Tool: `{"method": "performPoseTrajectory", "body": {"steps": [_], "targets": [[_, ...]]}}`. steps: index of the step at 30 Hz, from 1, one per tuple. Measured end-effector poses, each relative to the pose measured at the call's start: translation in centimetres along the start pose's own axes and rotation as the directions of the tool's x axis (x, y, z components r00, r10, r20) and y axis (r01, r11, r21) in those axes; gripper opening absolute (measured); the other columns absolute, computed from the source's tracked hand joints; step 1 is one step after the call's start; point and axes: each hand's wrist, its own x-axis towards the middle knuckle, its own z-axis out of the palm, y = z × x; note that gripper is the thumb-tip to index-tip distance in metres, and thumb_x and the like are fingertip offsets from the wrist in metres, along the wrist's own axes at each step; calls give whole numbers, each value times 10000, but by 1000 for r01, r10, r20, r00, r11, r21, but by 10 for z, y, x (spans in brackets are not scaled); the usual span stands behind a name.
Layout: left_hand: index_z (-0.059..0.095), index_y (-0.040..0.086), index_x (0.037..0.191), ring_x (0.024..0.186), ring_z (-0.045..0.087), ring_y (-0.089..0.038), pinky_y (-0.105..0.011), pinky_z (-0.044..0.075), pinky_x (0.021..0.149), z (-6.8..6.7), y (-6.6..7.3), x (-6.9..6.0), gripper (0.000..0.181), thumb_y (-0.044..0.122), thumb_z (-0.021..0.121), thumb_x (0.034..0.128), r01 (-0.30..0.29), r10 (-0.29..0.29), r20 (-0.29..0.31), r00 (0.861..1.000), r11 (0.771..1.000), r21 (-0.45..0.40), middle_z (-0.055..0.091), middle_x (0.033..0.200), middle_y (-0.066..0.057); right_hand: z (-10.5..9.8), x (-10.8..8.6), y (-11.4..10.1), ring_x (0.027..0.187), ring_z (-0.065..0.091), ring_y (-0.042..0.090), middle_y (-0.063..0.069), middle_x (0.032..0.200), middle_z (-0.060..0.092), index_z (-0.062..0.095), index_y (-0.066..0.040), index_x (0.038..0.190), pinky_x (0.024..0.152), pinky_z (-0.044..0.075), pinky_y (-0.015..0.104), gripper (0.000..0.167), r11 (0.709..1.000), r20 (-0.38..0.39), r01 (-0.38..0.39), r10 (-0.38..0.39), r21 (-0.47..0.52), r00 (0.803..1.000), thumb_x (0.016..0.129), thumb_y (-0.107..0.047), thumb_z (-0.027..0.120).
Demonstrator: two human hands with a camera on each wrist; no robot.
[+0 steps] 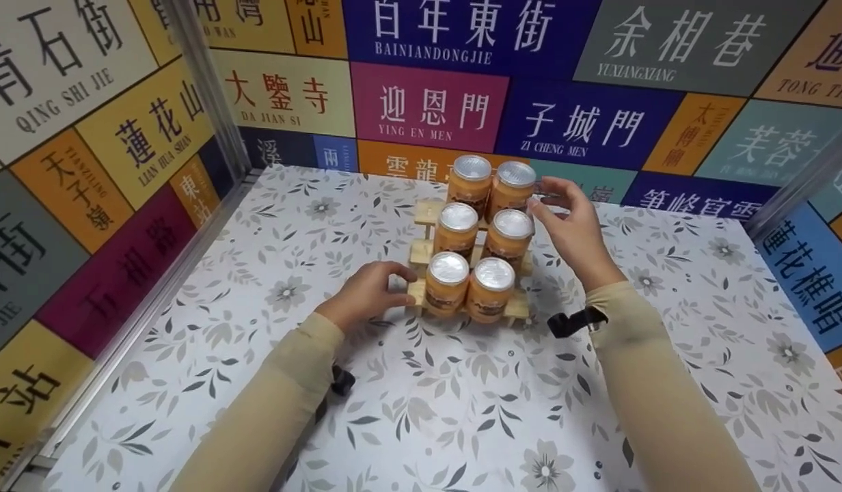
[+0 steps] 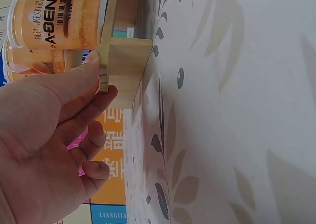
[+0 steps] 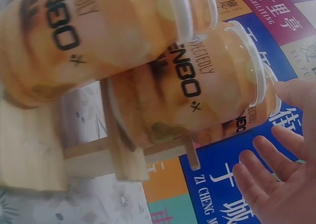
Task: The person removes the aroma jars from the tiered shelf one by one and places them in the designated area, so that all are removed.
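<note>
Six orange cans with silver lids stand in pairs on a three-step wooden rack (image 1: 421,252). The left hand (image 1: 370,292) pinches the left end of the lowest step (image 2: 104,61) between thumb and fingers, beside the front-left can (image 1: 447,290). At the top step, the right hand (image 1: 573,229) is by the back-right can (image 1: 513,188), its thumb near the can's side. In the right wrist view the right hand (image 3: 284,169) has its fingers spread and relaxed next to the farthest can (image 3: 237,122); whether the thumb touches it, I cannot tell.
A table (image 1: 462,410) with a floral cover lies under the rack. Panels with coloured blocks of writing (image 1: 431,102) stand behind and at both sides, joined by a metal corner post (image 1: 216,89) at the left. Black straps (image 1: 577,321) are on the wrists.
</note>
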Motion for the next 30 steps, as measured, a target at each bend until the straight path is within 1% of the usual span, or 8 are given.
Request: {"method": "performPoseTrajectory", "body": {"steps": [3,5,9,13,18,24,27,30], "targets": [[713,136,1236,1310,592,-227,-421,426,1138,-1,0,1,382,222,835,885,-11,11,-3,1000,1000,12,697,1308,-1,2,5,-3,1346,500,241,99,1480,522,487,-113,1492,1123,383,427,599,1000,16,-11,11,0,1000,994,-377,691],[714,132,1231,1338,576,-219,-421,413,1154,-1,1,2,375,221,834,887,-10,10,-7,1000,1000,19,701,1302,3,3,9,-4,1346,499,238,100,1484,520,484,-122,1495,1122,379,430,611,1000,27,-16,16,0,1000,988,-387,697],[714,138,1234,1339,574,-209,-419,405,1161,0,1,3,380,214,837,883,-12,12,-9,1000,1000,1,698,1308,7,3,17,-2,1351,490,235,100,1487,520,470,-125,1510,1131,371,439,643,1000,43,-13,14,-20,999,983,-417,695],[717,141,1244,1335,575,-194,-408,408,1160,3,1,4,385,223,834,886,-35,35,4,999,999,6,697,1306,15,2,20,3,1368,473,223,91,1491,516,441,-131,1539,1158,359,440,690,998,61,-22,25,-56,998,982,-463,680],[721,146,1244,1334,576,-186,-405,404,1165,4,0,5,393,233,838,879,-38,38,7,999,999,5,699,1301,26,5,24,4,1337,488,214,98,1460,533,452,-130,1531,1140,378,427,703,999,68,-25,28,-45,997,971,-482,688],[728,157,1242,1238,620,-225,-410,453,1095,1,-4,3,394,244,843,876,-42,42,-10,999,999,13,701,1289,21,12,28,-1,1248,532,216,106,1387,576,495,-121,1498,1089,424,427,688,998,48,20,-17,-65,999,949,-467,723],[730,167,1240,1131,635,-254,-408,481,1011,0,-4,2,394,255,845,874,-35,35,-13,999,999,24,699,1262,23,13,29,-2,1245,534,211,98,1371,581,508,-114,1479,1100,425,421,676,997,27,19,-17,-68,999,943,-458,735],[733,160,1230,1068,628,-283,-416,484,960,-1,-2,2,382,263,841,878,-53,54,-15,998,997,51,703,1243,10,14,28,-2,1235,540,202,93,1350,589,524,-102,1447,1079,431,402,650,998,-12,12,-13,-59,1000,938,-438,748]]}}
